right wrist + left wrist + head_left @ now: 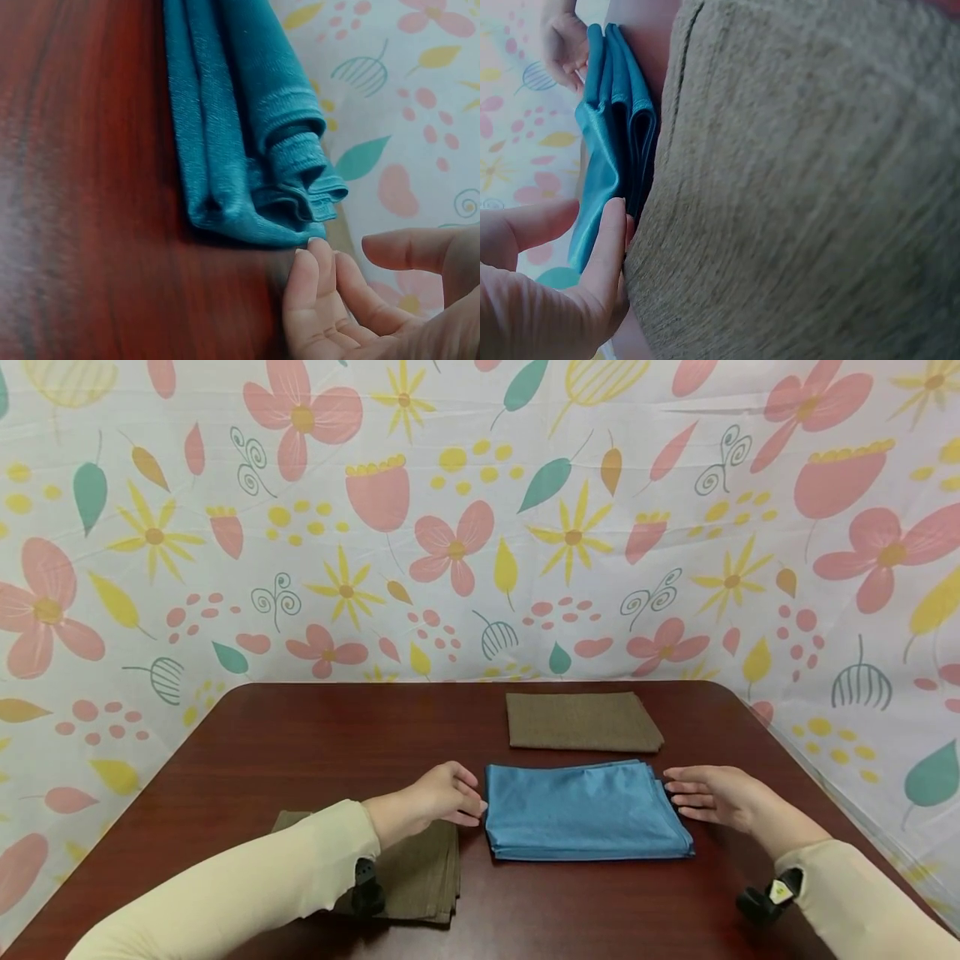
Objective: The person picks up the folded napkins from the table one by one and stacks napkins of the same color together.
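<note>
A folded blue cloth (585,810) with a satiny sheen lies on the table, its stacked layers showing at the ends in both wrist views. My left hand (438,795) is at its left end, fingers loosely bent and fingertips right at the edge. At the opposite end my right hand (716,795) has its fingers extended toward the cloth, thumb apart from them; in the right wrist view the fingertips (304,259) are beside the lower corner. Under my left forearm lies a folded brown cloth (420,877), partly hidden by the sleeve; it fills much of the left wrist view.
Another folded brown cloth (581,721) lies behind the blue one, near the far edge of the dark wooden table (337,727). A flower-patterned curtain (457,610) hangs behind the table and along its sides.
</note>
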Motion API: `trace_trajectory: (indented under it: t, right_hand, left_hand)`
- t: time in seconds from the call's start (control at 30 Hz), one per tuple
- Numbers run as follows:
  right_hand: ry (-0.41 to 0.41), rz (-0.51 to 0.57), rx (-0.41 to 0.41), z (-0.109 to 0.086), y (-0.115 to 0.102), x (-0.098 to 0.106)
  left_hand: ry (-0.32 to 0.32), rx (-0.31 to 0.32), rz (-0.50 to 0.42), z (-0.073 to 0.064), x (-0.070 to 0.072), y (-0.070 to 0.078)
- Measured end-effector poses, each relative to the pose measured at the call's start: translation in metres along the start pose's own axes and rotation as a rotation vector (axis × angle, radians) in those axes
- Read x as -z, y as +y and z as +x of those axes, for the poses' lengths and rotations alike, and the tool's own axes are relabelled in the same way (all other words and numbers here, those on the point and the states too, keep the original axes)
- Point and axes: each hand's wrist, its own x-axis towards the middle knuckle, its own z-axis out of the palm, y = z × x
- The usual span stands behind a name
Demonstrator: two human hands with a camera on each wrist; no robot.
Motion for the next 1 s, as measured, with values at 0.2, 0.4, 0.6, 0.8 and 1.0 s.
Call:
trace_trajectory:
  t: [0.2, 0.4, 0.6, 0.8, 1.0]
  right_hand:
    - [-0.006, 0.036, 0.009, 0.002, -0.003, 0.005]
    - [-0.017, 0.059, 0.02, 0.003, -0.008, 0.009]
    - [-0.014, 0.068, 0.026, 0.003, -0.014, 0.007]
    - [0.003, 0.067, 0.026, 0.004, -0.021, 0.005]
    - [-0.001, 0.088, 0.036, 0.005, -0.031, 0.009]
  left_hand:
    - [0.005, -0.008, 0.0, 0.003, 0.005, 0.006]
    - [0.025, -0.014, 0.009, 0.005, 0.009, 0.015]
    - [0.041, -0.024, 0.013, 0.011, 0.01, 0.017]
    - [0.057, -0.028, -0.003, 0.019, 0.01, 0.017]
    - [0.078, -0.021, -0.003, 0.028, 0.01, 0.024]
